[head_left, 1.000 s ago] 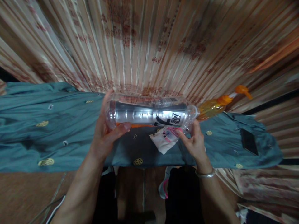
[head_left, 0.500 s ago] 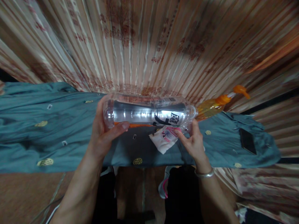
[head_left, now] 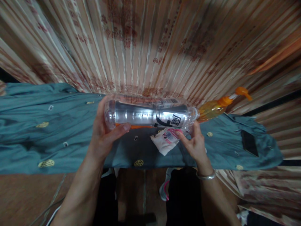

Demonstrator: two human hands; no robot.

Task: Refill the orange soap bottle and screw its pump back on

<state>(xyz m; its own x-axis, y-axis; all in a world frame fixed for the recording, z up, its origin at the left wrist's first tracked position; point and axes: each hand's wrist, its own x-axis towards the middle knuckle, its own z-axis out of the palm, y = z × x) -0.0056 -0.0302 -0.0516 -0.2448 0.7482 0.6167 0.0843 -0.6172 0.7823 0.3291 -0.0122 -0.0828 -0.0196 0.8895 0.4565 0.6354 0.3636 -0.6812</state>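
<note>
Between the two hands, the bottle [head_left: 148,114] lies on its side, held at both ends. Left hand [head_left: 103,128] grasps its base, thumb in front; right hand [head_left: 194,138] grips its neck end and pinches the wrapper [head_left: 166,139] just below. Beyond the right hand are the orange pump bottle [head_left: 211,110], tilted, and, farther right, the phone [head_left: 249,142] on the cloth [head_left: 70,125].

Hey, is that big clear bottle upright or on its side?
On its side: the clear bottle is held lengthwise, base in the left hand, neck end by the right hand.
</note>
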